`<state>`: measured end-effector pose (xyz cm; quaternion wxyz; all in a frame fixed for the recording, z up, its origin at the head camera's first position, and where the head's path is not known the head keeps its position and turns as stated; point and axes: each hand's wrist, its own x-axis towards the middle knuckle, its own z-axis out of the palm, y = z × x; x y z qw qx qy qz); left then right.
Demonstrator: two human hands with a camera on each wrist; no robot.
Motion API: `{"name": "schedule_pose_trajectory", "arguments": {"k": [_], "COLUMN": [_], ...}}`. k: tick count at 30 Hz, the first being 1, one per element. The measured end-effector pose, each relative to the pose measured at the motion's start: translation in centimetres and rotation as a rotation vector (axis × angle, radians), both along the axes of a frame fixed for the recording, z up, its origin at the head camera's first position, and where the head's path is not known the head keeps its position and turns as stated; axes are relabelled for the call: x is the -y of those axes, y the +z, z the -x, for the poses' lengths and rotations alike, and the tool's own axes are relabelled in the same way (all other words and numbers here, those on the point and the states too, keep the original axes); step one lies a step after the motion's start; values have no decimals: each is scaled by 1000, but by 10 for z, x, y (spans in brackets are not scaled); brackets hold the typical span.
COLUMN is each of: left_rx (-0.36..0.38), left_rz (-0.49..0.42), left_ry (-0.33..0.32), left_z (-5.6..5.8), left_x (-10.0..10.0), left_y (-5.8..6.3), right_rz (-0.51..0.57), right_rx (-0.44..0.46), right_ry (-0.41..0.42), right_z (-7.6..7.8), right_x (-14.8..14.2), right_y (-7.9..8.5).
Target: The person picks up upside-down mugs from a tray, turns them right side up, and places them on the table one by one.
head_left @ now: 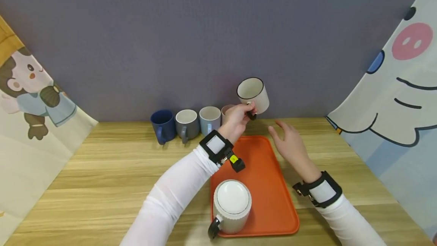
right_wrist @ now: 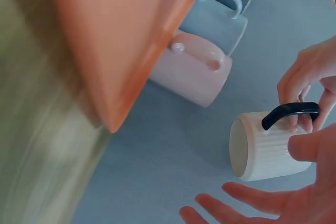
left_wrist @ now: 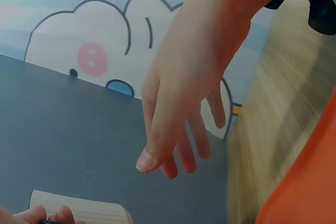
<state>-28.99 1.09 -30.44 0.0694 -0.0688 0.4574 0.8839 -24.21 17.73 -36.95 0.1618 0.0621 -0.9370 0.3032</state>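
A white ribbed mug [head_left: 260, 100] with a dark rim and black handle is lifted off the table near the back wall. My left hand [head_left: 235, 120] grips it by the handle, and its mouth tilts toward the upper left in the head view. My right hand [head_left: 290, 141] hovers just right of that mug, fingers spread and holding nothing. In the right wrist view, the right hand [right_wrist: 294, 198] appears close beside the mug [right_wrist: 268, 148], apart from it as far as I can tell. Only the left fingertips [left_wrist: 37, 214] show in the left wrist view.
An orange tray [head_left: 263, 185] lies below the hands. On its near left corner a white mug [head_left: 233, 204] with a black handle stands upside down. Dark blue [head_left: 164, 126], grey [head_left: 188, 129], light blue [head_left: 209, 119] and pink [right_wrist: 197, 69] mugs line the wall.
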Motion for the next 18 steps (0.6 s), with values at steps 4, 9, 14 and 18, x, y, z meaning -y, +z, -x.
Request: {"name": "schedule_pose_trajectory", "arguments": {"k": [4,9,14,18], "left_rx": [8,20,57,75], "left_rz": [2,12,36,48], "left_ry": [13,16,45,60], "left_z": [4,7,12,16], "left_x": [-8,-14,-19,-23], "left_y": [-7,-16,-21,-26], "right_rz": [-23,-43,-59,-79], "right_rx": [-27,-44,-26,6], "right_ry": [-20,-28,-45,-58], "right_z": [-3,-6,-10,-14], "right_x": [-5,-11,-17,-23], "right_y": [-7,-13,-16,-17]}}
